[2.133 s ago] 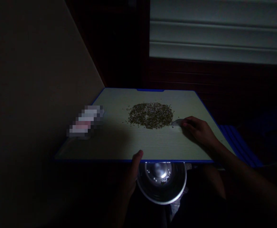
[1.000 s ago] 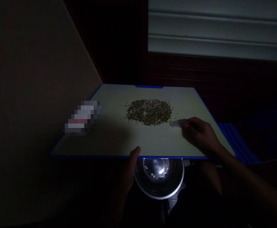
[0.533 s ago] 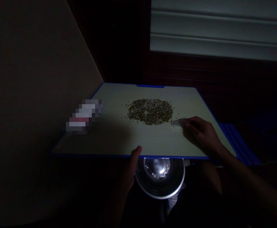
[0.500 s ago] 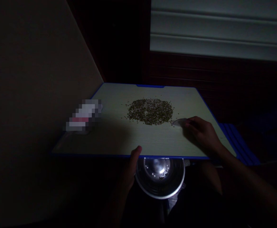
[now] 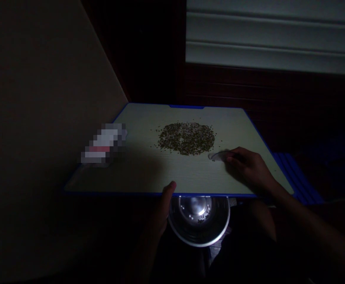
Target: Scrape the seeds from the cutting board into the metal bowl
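My right hand [image 5: 250, 165] pinches a thin, clear, curved plastic piece [image 5: 219, 156] near the right side of the folding table [image 5: 125, 173]. Its far edge lies low over the tabletop, just below a spread of small brownish-green grains [image 5: 187, 138]. A few grains show by the piece. My left hand [image 5: 165, 209] is at the table's front edge, thumb laid over the blue rim; its other fingers are hidden. Right beside it, under the edge, is a shiny metal bowl [image 5: 200, 241] with some grains at its bottom. Whether the left fingers grip the bowl cannot be seen.
A blurred-out white and pink packet [image 5: 103, 146] lies on the table's left side. A pale wall [image 5: 56, 79] rises at left. Blue slatted plastic [image 5: 296, 177] is right of the table, and dark wood with light panels [image 5: 273, 39] stands behind. The room is dim.
My right hand has shifted slightly left and toward me with the plastic piece, which now lies a little below the grains' edge. My left hand and the bowl look unmoved.
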### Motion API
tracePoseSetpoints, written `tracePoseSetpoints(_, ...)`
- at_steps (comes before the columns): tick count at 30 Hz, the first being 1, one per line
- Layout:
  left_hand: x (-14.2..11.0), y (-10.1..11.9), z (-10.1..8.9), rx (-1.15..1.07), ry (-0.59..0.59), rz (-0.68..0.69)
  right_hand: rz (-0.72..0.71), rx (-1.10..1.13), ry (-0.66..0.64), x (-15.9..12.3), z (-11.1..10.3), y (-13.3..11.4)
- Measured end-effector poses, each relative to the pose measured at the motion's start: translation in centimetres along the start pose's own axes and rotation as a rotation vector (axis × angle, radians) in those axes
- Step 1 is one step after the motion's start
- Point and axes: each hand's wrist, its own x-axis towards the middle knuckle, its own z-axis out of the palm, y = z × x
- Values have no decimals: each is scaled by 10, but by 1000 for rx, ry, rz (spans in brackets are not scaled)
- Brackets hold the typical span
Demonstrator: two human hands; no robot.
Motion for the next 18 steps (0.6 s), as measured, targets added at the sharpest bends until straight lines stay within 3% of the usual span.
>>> tracePoseSetpoints(9,0,-1,1,-25,-38,-66,-4,5,-58,-8,4,-11)
tracePoseSetpoints(18,-4,4,2,16,37,77,38,94,-84,-18,11,-19)
